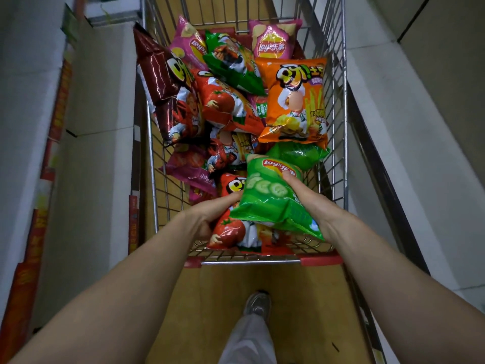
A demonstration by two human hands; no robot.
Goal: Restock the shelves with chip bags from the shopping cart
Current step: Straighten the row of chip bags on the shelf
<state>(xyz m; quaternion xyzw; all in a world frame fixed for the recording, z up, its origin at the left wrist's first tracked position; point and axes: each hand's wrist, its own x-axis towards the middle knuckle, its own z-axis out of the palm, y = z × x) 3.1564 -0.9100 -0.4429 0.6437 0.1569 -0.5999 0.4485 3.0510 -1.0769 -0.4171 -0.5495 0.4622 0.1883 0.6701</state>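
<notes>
head view: right hand (304, 198) is gripping the green chip bag (267, 203), fingers curled round it, at the near end of the shopping cart (337, 114); left hand (210, 214) is clutching the red tomato bag (231, 229). many bags are lying inside; restocking judged early.

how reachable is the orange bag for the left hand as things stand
Probably yes, once freed: the orange bag lies uncovered on top, but the left hand grips the near red tomato bag.

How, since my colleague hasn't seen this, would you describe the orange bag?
Find the wire shopping cart. Against its right wall, beyond the green cucumber bag the right hand holds, lies the orange bag. Only it is plain orange, showing fries; neighbours are red, green, pink.
</notes>
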